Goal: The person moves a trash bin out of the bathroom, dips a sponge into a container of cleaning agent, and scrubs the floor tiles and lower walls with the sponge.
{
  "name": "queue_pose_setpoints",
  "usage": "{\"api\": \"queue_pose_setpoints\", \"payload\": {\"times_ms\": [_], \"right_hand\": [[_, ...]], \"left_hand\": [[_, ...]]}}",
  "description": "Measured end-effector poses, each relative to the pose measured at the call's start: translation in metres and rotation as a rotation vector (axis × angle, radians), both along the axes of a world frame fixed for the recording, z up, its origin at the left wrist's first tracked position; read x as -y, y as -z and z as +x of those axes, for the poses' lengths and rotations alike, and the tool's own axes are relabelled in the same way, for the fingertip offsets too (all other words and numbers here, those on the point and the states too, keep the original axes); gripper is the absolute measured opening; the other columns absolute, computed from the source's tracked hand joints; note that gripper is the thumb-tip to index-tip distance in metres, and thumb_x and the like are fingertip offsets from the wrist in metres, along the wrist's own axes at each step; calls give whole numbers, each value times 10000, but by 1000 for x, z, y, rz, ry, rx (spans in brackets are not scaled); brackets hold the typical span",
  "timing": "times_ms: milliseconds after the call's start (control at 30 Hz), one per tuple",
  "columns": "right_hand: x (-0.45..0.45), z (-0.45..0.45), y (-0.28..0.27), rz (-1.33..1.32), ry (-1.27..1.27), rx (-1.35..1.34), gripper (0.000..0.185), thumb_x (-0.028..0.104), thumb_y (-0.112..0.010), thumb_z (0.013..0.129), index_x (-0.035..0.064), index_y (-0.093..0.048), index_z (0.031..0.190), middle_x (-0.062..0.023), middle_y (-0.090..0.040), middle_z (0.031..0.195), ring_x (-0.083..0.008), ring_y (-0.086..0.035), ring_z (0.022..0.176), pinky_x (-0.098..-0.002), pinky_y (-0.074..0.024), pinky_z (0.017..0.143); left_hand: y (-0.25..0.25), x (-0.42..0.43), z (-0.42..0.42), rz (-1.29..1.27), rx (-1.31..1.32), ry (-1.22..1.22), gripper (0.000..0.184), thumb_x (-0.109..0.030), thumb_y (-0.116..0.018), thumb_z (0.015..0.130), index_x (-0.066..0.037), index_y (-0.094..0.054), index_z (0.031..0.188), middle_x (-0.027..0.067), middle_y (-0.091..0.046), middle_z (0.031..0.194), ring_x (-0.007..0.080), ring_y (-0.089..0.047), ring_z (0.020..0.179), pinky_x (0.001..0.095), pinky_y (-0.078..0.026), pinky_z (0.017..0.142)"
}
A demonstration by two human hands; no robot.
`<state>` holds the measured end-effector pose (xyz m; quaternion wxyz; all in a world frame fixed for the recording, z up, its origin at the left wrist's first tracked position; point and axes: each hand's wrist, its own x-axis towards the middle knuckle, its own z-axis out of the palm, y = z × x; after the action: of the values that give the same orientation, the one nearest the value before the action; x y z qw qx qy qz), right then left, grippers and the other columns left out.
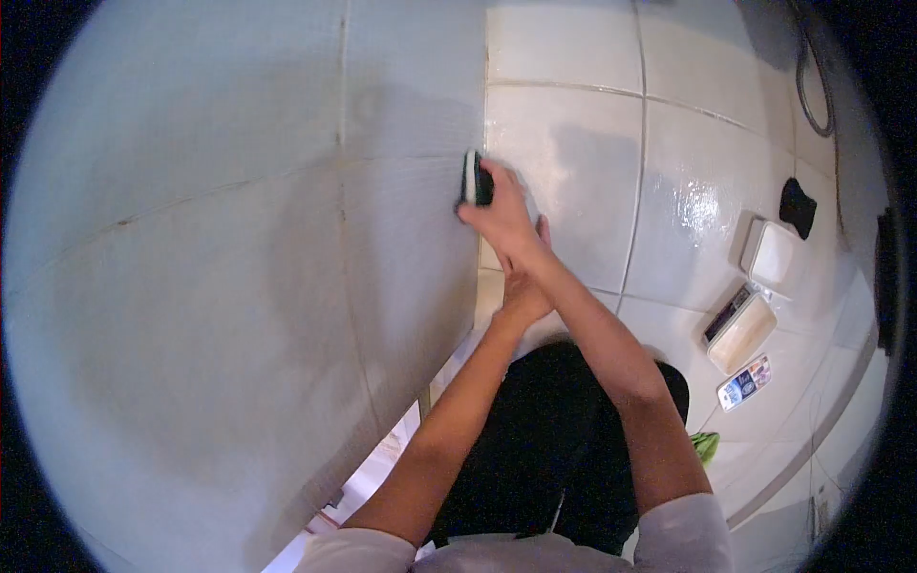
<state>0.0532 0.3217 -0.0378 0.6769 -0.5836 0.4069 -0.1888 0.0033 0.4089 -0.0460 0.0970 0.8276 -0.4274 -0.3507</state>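
My right hand (504,212) is closed around a dark green and white scrubber (473,180). Its white side faces the grey tiled wall (239,286), right at the seam where that wall meets the glossy white tiles (564,143). Beneath my right wrist lies my left hand (525,292), crossing it. A fingertip of the left hand shows past the right forearm, but most of its fingers are hidden, so I cannot tell whether they grip anything.
On the white tiles to the right stand a white tub (769,253), a second tub with a dark label (743,334) and a printed packet or lid (744,384). A black cloth-like piece (798,207) lies above them. A green cloth (705,446) is lower down, and a hose (813,95) hangs at upper right.
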Motion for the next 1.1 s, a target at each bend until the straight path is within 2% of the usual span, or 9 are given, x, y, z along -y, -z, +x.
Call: {"api": "queue_pose_setpoints", "payload": {"times_ms": [67,100,167,333,533,667,767,933,1100], "right_hand": [[5,-30,-14,-658,-181,-171,505,117,-650,680,39,-564,1171,-123,-498,1223,-275,-493,1068,-396,-407,919],[7,-40,-7,-668,-185,-165,505,117,-650,680,39,-564,1171,-123,-498,1223,-275,-493,1068,-396,-407,919],[2,-59,21,-1050,-723,-288,394,148,-617,698,111,-640,1090,-54,-523,1226,-229,-470,1087,-399,-403,887],[42,-43,59,-1356,-589,-63,408,172,-576,747,173,-611,1154,21,-532,1259,-182,-477,1071,-459,-380,904],[90,10,13,-989,-287,-506,469,85,-577,746,107,-526,1211,-76,-518,1127,-271,-496,986,-435,-404,848],[-12,-37,38,-1139,-543,-234,348,61,-543,742,97,-597,1083,-101,-529,1049,-289,-527,919,-431,-429,780],[49,-67,59,-1048,-544,-2,368,63,-530,748,123,-615,1101,-111,-547,1050,-283,-538,919,-429,-427,785],[155,-138,18,-1161,-45,-573,406,108,-588,753,213,-626,1143,-100,-514,1234,-310,-497,1058,-475,-395,892],[74,-171,40,-1176,-571,-299,395,137,-558,776,207,-611,1162,-76,-498,1255,-295,-465,1097,-467,-387,877]], "left_hand": [[-15,-9,-5,-154,-47,-68,798,-388,-544,838,-18,-174,1441,225,-107,1499,444,-30,1375,607,10,1072],[-32,-19,-8,-25,5,21,715,-326,-552,845,-8,-250,1410,225,-183,1473,416,-111,1367,580,-71,1081],[-60,-40,-11,111,52,104,635,-263,-561,851,1,-326,1379,225,-260,1447,388,-192,1360,553,-151,1090],[-87,-67,-1,187,-83,-57,538,-207,-586,865,-4,-411,1332,232,-350,1404,397,-303,1314,424,-254,1092],[-88,-60,11,74,-94,-210,511,-193,-573,878,6,-414,1322,232,-398,1375,370,-367,1286,394,-271,1084],[-95,-44,20,39,-111,-263,488,-179,-563,883,8,-426,1312,229,-425,1355,359,-391,1273,385,-280,1078],[-85,-35,29,13,-89,-291,472,-161,-559,882,10,-436,1304,231,-456,1327,363,-411,1257,387,-287,1073],[-52,1,48,-75,32,-185,525,-140,-549,874,10,-378,1348,210,-307,1441,372,-285,1333,391,-235,1099],[5,58,42,-143,271,-306,590,-122,-484,879,18,-249,1402,204,-127,1501,378,-112,1387,508,-131,1107]]}}
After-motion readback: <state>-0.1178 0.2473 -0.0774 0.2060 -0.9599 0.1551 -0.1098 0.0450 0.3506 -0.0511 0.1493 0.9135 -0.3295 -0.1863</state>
